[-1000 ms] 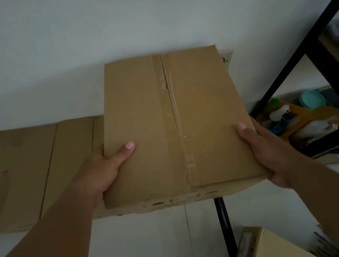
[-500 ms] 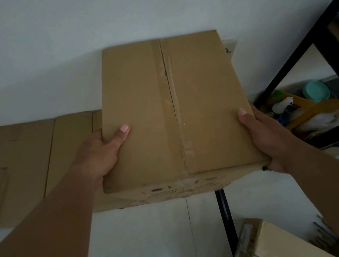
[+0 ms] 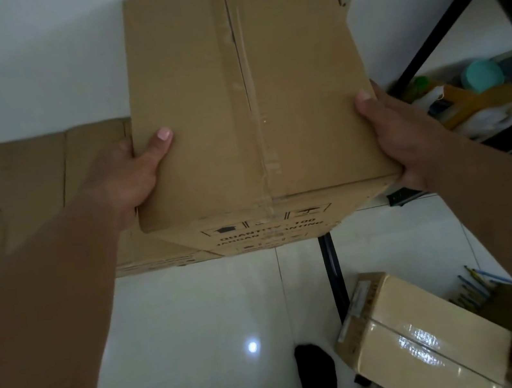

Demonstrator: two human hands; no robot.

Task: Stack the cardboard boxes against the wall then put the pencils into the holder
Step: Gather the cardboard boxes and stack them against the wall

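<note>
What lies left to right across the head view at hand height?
Low box → left hand → held box → right hand → teal lid.

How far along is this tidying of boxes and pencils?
Done: one low brown cardboard box lies against the white wall. In hand: the left hand and right hand grip a taller brown cardboard box by its sides, at the low one's right end; not visibly set down. Left: the small tape-wrapped cardboard box sits on the tiled floor, and the coloured pencils lie loose beside it.
</note>
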